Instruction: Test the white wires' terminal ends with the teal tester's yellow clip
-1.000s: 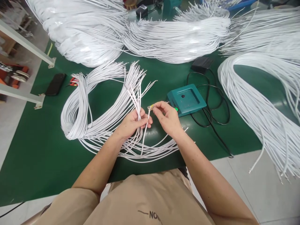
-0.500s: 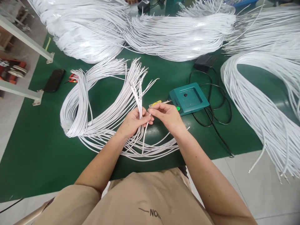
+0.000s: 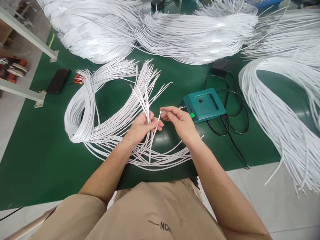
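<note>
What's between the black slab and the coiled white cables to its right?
Head view: a red item lies between the black slab and the coiled white cables, on the green tabletop.

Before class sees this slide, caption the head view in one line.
Left hand holding white cables, right hand near a teal box on a green table.

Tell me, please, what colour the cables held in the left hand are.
The cables are white, seen best in the head view.

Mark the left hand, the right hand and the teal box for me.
Left hand [image 3: 140, 128]: head view, on the back of the hand.
Right hand [image 3: 182, 124]: head view, on the back of the hand.
Teal box [image 3: 207, 105]: head view, inside its recessed top.
</note>
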Action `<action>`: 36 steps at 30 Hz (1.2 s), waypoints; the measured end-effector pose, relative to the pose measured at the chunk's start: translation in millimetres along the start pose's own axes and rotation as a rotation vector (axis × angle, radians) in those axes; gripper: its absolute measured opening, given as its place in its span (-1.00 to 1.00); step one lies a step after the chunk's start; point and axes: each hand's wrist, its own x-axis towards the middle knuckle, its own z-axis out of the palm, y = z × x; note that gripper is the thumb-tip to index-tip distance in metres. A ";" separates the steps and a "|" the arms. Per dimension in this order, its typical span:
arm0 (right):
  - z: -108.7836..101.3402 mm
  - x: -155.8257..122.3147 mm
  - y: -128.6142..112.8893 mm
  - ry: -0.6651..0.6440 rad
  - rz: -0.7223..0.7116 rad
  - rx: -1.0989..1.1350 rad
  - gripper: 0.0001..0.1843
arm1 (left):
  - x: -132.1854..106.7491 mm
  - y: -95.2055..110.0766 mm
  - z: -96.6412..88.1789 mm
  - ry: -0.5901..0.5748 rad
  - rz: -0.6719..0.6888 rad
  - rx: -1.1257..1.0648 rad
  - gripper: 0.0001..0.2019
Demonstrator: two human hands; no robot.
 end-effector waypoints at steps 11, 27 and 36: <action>-4.2 4.6 -12.5 -0.200 0.054 0.044 -0.87 | -1.8 0.1 -1.2 -0.097 0.027 -0.009 -0.65; -1.5 -4.7 -18.2 0.036 -0.037 -0.305 -0.82 | 0.9 -5.4 -1.5 -0.020 0.081 0.069 -0.70; -5.3 2.9 1.0 -0.065 -0.638 -1.165 -0.67 | 3.4 -5.8 -0.6 -0.029 0.049 0.070 -0.55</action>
